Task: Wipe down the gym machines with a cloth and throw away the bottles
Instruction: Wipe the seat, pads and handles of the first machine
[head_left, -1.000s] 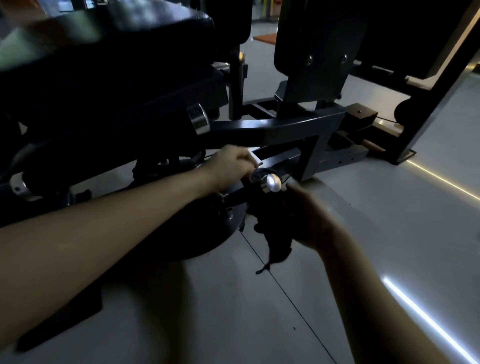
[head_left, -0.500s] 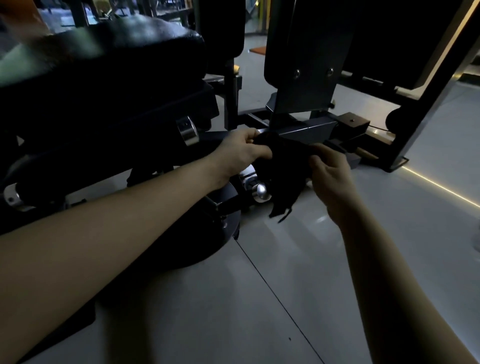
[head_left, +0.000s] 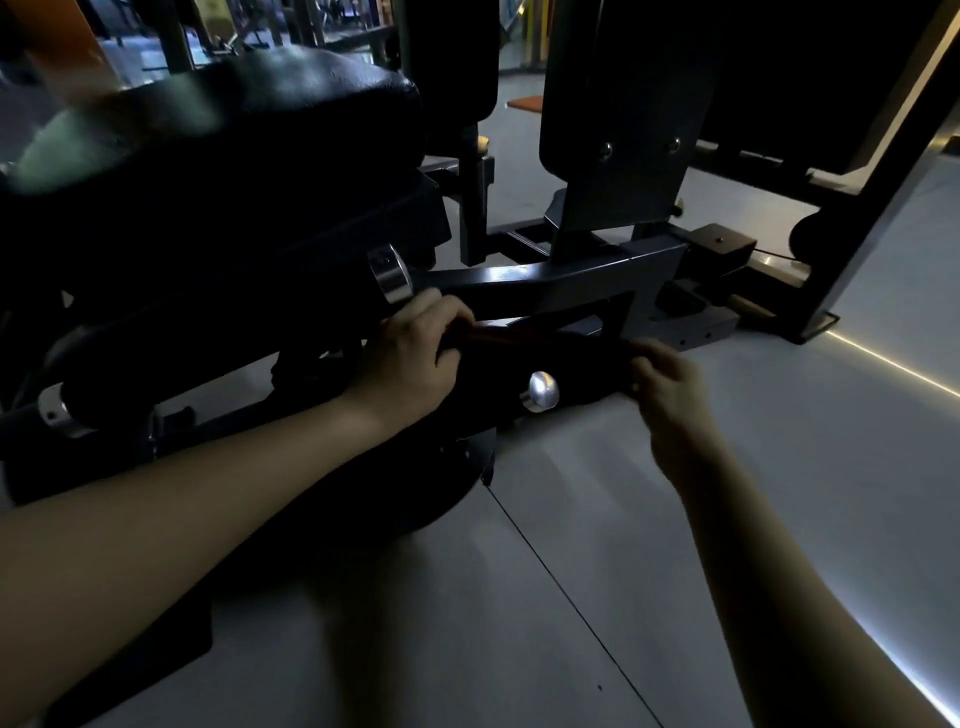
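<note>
Setting: a dim gym with a grey tiled floor (head_left: 675, 545); a thin strip of light (head_left: 893, 366) crosses the floor at the right.
Machine: a black gym machine (head_left: 613, 171) fills the upper left and centre, with a padded seat (head_left: 249, 119) at the upper left and a horizontal steel beam (head_left: 561, 275) low in the middle.
Cloth: a dark cloth (head_left: 550, 351) stretches sideways between both hands, just below the beam. I cannot tell whether it touches the metal.
Left hand (head_left: 415, 358): fingers curl around the cloth's left end, just beneath a chrome collar (head_left: 392, 278).
Right hand (head_left: 670, 384): thumb and fingertips pinch the cloth's right end.
Knob: a round chrome knob (head_left: 540, 391) shines just below the cloth, between the hands.
</note>
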